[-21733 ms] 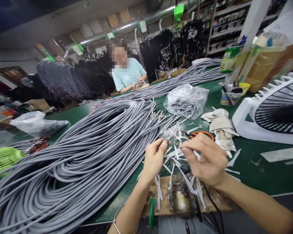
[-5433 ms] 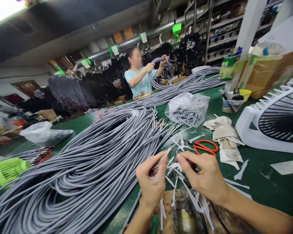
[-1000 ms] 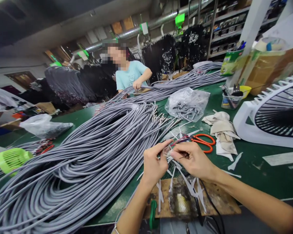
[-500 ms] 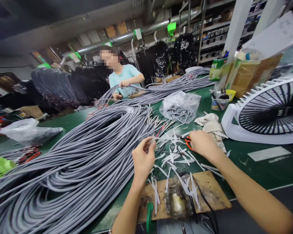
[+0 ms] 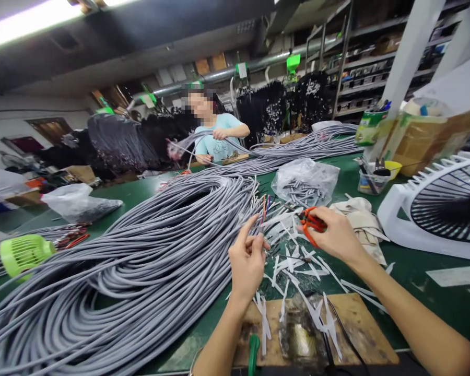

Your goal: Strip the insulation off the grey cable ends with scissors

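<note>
My left hand point(image 5: 248, 261) has its thumb and fingers pinched on a cable end, where orange, blue and other thin wires point(image 5: 265, 204) fan out above the fingertips. My right hand point(image 5: 337, 232) is closed round the orange handles of small cutters point(image 5: 312, 225), whose tips point left towards the wires. A white strip point(image 5: 284, 218) stretches between the cable end and the cutter tips; whether the jaws grip it I cannot tell. Left of my hands lies a big coiled bundle of grey cables point(image 5: 152, 250). Several loose white strips point(image 5: 293, 261) are scattered below the cutters.
A wooden board point(image 5: 360, 324) with a dark, taped block lies at the front edge. A clear bag of short grey pieces point(image 5: 305, 183), a cloth point(image 5: 358, 222) and a white fan point(image 5: 434, 209) stand right. Across the table, a person point(image 5: 219, 133) handles grey cables. A green fan point(image 5: 25, 253) sits left.
The view has swung, shifting everything right and down. My left fingers now show coloured wires fanned upright, and the cutters are turned more into view, with a white strip by their tips.
</note>
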Available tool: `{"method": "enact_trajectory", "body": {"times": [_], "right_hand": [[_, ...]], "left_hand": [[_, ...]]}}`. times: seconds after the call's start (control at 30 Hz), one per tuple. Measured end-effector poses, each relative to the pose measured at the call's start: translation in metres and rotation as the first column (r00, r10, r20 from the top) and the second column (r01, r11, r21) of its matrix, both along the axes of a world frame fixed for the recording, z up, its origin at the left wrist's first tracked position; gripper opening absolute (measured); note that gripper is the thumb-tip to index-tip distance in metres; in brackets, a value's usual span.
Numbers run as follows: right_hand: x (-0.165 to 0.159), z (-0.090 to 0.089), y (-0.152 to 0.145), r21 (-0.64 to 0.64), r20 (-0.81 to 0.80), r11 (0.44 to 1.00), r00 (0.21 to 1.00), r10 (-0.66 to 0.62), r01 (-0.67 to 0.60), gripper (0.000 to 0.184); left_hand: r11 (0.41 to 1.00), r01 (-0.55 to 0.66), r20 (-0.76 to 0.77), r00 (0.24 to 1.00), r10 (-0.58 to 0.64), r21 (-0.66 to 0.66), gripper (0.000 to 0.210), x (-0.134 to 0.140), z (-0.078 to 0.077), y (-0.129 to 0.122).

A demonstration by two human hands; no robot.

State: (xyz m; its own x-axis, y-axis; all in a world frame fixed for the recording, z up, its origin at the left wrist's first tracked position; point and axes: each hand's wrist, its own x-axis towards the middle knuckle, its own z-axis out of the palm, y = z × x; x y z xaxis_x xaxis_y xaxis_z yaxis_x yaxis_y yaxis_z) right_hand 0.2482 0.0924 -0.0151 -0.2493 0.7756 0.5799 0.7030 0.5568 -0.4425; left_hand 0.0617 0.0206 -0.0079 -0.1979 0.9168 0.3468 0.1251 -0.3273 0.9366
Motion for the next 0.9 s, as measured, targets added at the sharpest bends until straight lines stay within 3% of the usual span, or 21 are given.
{"method": "enact_trajectory", "body": {"times": [0.13,0.27,0.7,0.9], "right_hand": [[-0.019,-0.008,-0.013,0.134,-0.056,0.979,0.985,0.161,-0.152,0.018],[-0.025,-0.013,-0.018,0.251,-0.04,0.951,0.98,0.196,-0.18,0.017],[-0.024,-0.015,-0.028,0.339,0.207,0.939,0.978,-0.012,-0.061,0.01],[-0.021,-0.016,-0.03,0.372,0.235,0.926,0.971,-0.033,-0.059,0.013]], "left_hand": [[0.999,0.005,0.128,0.992,0.0,-0.044,0.035,0.001,-0.001,0.002],[0.997,-0.002,0.15,0.989,0.014,-0.081,0.029,0.005,0.0,0.001],[0.998,-0.035,0.113,0.993,0.041,-0.058,0.017,0.012,-0.003,-0.002],[0.991,-0.097,0.076,0.992,0.104,-0.091,0.017,0.01,-0.002,-0.001]]}}
